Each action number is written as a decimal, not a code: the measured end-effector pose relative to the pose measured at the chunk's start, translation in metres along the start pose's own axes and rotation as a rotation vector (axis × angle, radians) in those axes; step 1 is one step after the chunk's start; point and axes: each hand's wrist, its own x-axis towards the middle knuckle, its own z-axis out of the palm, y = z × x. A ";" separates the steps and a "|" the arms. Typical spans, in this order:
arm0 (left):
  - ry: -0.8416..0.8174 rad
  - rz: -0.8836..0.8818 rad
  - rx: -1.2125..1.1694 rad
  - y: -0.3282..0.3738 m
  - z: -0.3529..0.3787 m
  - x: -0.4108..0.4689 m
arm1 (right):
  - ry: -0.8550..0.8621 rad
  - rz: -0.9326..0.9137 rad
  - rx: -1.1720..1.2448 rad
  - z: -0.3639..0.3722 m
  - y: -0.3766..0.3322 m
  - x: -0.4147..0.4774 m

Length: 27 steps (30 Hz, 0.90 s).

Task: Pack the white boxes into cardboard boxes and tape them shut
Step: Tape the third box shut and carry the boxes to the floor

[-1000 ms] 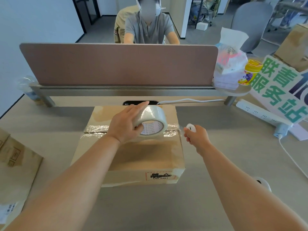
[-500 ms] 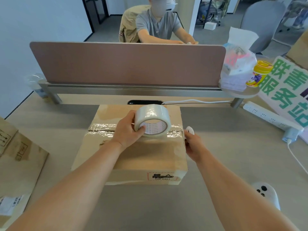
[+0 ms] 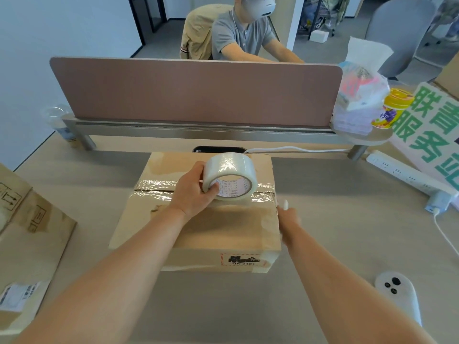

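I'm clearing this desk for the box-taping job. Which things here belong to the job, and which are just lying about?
Job: tape roll in the left hand; cardboard box with taped seam; small white object in the right hand.
Lying about: power strip, tissue pack, yellow bottle, white controller.

One cardboard box [image 3: 198, 224] at mid-desk [image 3: 335, 244], its top seam covered with clear tape. One tape roll [image 3: 229, 180] on edge over the seam, gripped by the left hand [image 3: 191, 192]. The right hand [image 3: 289, 219], blurred, is at the box's right edge and holds a small white tool [image 3: 285, 204]. One worn carton [image 3: 32, 232] at near left.
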 end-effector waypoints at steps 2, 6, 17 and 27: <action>0.035 0.009 -0.008 0.001 0.000 -0.001 | 0.101 -0.100 0.074 -0.007 -0.012 0.000; 0.089 0.041 0.001 0.001 -0.001 -0.002 | 0.016 -0.283 0.262 -0.020 -0.051 -0.013; -0.013 -0.041 -0.100 0.001 0.000 0.000 | -0.297 -0.374 -0.699 0.011 -0.099 -0.038; -0.099 -0.033 0.034 0.001 -0.016 0.006 | -0.373 -0.340 -0.708 0.012 -0.105 -0.043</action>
